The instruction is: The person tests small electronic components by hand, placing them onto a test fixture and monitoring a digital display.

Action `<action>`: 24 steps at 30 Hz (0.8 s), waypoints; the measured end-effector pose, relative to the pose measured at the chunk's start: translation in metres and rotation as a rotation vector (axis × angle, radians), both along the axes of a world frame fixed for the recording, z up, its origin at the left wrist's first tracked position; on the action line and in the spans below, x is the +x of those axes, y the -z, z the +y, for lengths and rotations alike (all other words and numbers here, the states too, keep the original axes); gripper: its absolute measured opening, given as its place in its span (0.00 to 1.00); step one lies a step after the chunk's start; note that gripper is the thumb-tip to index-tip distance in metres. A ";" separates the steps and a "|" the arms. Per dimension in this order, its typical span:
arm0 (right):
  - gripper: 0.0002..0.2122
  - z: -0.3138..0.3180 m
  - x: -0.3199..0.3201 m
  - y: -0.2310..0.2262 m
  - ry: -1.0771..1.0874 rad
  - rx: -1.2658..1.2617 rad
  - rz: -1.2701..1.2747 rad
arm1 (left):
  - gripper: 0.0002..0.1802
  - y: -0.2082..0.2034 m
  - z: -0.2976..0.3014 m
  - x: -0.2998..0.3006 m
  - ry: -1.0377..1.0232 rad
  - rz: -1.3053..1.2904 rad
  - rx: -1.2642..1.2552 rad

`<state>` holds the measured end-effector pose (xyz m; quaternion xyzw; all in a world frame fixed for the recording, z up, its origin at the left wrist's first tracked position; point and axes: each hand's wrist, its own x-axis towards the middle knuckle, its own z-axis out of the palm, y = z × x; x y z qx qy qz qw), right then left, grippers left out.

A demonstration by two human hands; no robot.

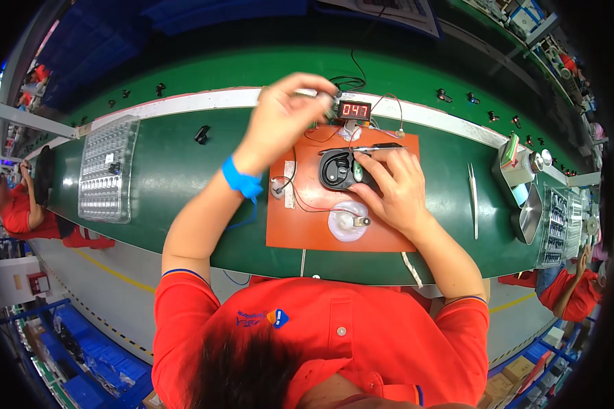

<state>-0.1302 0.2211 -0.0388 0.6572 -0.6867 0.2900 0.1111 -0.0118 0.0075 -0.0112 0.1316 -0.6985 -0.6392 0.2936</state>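
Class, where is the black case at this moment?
In the head view, the black case is slightly right of centre, over the orange mat, gripped by the right hand, below the red-lit digital display.

On the green desk (164, 180), silver tweezers (475, 211) lie at three o'clock, a metal bin (527, 221) farther out. A clear plastic blister tray (102, 191) lies toward nine o'clock, a red-shirted co-worker (20, 211) beyond; blue bins (102, 351) sit around eight.

A green bench (164, 163) carries an orange mat (297, 230), clear tray (102, 199), metal tweezers (474, 204) and small black piece (201, 135).
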 end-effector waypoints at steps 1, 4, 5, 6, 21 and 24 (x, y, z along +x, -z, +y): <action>0.24 0.001 0.000 0.000 0.006 -0.001 -0.003 | 0.12 0.002 0.015 0.000 0.092 -0.007 0.070; 0.22 -0.001 0.005 -0.002 0.022 0.011 -0.033 | 0.12 0.001 0.023 0.007 0.195 -0.026 0.161; 0.22 -0.002 0.006 -0.002 0.033 0.013 -0.049 | 0.12 -0.001 0.023 0.009 0.207 -0.038 0.175; 0.22 -0.002 0.006 -0.002 0.036 0.014 -0.049 | 0.13 -0.001 0.022 0.009 0.218 -0.051 0.190; 0.12 0.023 0.009 -0.014 -0.093 0.037 -0.633 | 0.09 0.012 0.045 0.005 0.262 -0.136 -0.152; 0.12 0.046 0.015 -0.012 -0.107 0.101 -0.643 | 0.08 0.021 0.053 0.003 0.253 -0.083 -0.351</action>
